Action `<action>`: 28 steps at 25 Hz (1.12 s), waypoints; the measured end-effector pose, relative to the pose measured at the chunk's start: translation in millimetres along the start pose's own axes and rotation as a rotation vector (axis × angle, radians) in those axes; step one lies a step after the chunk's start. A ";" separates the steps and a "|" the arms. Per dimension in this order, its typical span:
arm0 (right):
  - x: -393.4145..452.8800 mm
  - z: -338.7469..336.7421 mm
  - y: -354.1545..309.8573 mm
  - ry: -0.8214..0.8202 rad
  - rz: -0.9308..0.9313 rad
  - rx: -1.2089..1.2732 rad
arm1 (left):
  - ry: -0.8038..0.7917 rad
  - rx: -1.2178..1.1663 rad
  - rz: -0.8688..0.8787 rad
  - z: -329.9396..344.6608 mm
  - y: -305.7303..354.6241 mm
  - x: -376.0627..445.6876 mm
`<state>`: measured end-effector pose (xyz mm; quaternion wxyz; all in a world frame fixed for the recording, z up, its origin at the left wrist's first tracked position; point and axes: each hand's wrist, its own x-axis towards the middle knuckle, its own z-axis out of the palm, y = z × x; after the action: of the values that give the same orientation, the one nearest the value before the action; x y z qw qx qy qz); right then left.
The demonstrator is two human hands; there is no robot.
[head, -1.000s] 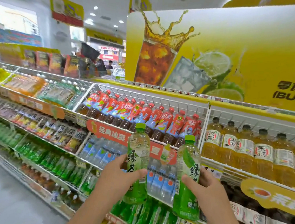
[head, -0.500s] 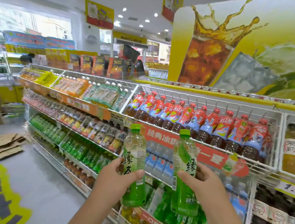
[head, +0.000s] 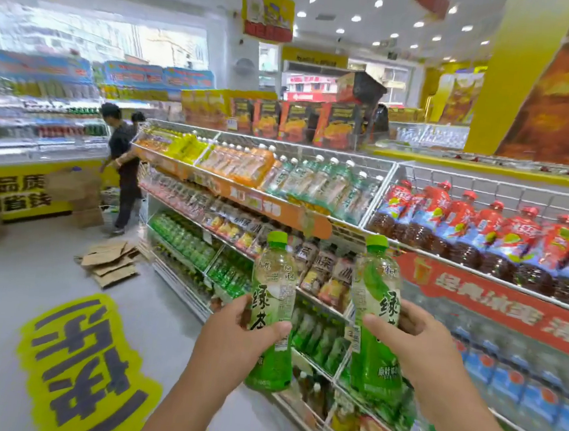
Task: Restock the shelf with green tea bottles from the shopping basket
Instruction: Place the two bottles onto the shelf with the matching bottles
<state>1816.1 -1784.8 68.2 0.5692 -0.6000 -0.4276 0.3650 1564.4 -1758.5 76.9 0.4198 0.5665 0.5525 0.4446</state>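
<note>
My left hand [head: 234, 343] grasps one upright bottle [head: 273, 303], my right hand [head: 419, 351] another [head: 376, 312], both mostly full of green tea, before the shelf [head: 327, 226].

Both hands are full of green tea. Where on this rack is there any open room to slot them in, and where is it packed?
No empty slot is plain to see. The left hand and right hand each grip a green tea bottle. The red-capped tea row and orange bottles are packed. The green bottles low on the shelves also look full, though blurred. Only the floor beside the flattened cardboard is bare.
</note>
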 end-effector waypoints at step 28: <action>316.6 351.3 16.7 0.316 0.090 -0.028 | -0.319 0.180 0.071 -138.4 -79.9 505.3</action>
<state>1609.3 -1360.2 37.0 0.6041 -0.6763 -0.3105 0.2850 1407.4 -1252.8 54.7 0.4338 0.6842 0.4962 0.3123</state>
